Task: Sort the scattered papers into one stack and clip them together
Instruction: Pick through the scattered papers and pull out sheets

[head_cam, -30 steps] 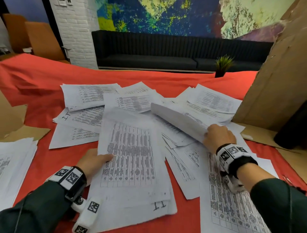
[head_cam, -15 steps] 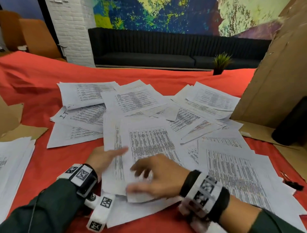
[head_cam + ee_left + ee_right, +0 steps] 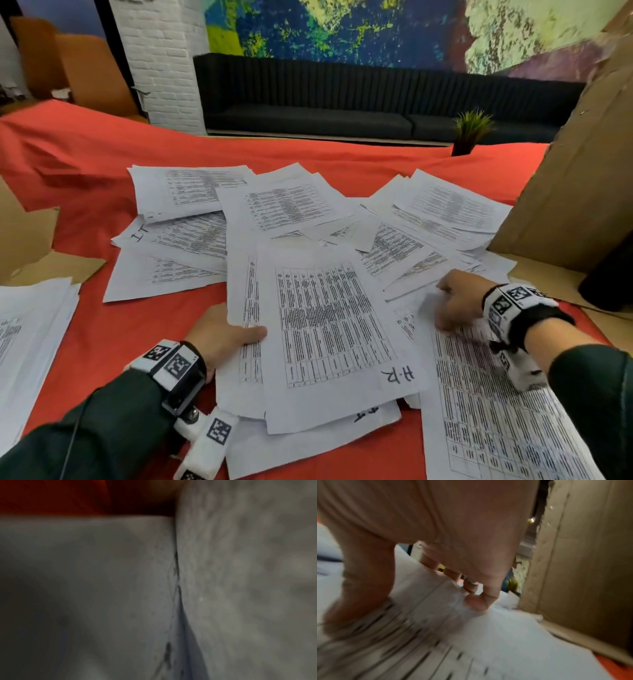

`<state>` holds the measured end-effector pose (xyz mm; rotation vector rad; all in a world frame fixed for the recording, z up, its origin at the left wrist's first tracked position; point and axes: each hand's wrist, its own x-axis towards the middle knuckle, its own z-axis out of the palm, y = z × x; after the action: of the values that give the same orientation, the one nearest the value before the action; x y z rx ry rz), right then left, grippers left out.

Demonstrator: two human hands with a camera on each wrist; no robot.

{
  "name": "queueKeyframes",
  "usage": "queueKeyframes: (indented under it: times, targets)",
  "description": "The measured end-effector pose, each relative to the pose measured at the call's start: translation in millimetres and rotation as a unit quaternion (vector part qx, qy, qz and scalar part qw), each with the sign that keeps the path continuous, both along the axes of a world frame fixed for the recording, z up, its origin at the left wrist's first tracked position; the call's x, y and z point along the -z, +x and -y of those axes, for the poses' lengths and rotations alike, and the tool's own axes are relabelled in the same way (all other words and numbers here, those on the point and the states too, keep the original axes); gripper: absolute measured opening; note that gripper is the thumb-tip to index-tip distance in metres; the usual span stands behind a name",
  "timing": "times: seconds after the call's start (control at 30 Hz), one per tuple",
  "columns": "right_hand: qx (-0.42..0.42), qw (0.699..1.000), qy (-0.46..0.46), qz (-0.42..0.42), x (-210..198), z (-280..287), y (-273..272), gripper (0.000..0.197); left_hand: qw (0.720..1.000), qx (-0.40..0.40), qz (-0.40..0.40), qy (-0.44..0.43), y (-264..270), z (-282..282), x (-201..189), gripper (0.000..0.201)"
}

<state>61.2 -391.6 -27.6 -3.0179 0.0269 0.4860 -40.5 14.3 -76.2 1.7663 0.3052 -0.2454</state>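
Note:
Many printed white sheets [image 3: 287, 205] lie scattered over a red cloth [image 3: 85, 164]. A gathered stack [image 3: 329, 325] lies in front of me, its top sheet marked "H.R". My left hand [image 3: 226, 337] grips the stack's left edge, thumb on top and fingers hidden beneath. The left wrist view is dark and blurred, showing only paper [image 3: 85, 588] close up. My right hand [image 3: 457, 301] is at the top corner of a large printed sheet [image 3: 496, 411] on the right. Its curled fingertips [image 3: 476, 603] and thumb pinch that sheet [image 3: 488, 635].
A separate pile of papers [image 3: 30, 329] lies at the left edge, with flat cardboard [image 3: 24, 236] behind it. A tall cardboard box [image 3: 575, 171] stands at the right, a black object [image 3: 609, 274] at its foot. A small plant [image 3: 471, 132] stands at the far edge.
My right hand laid a sheet on the stack in front of me, then moved back right to another sheet. My left hand has stayed on the stack's left edge.

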Motion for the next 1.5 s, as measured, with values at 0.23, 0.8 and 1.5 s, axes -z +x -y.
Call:
queueKeyframes:
  times: [0.23,0.8,1.5]
  targets:
    - [-0.17,0.965,0.201,0.017,-91.9,-87.8,3.1,0.016,0.999,0.001,0.023,0.047,-2.8,3.2,-2.7,0.04]
    - [-0.14,0.935,0.266,0.187,-12.0,-242.5,17.9,0.052,0.999,-0.028,-0.012,-0.02,-3.5,5.6,-7.6,0.029]
    - [-0.035,0.99,0.128,0.046,-21.1,-13.5,5.1,0.038,0.998,-0.016,-0.06,0.006,-3.3,-7.0,-9.9,0.037]
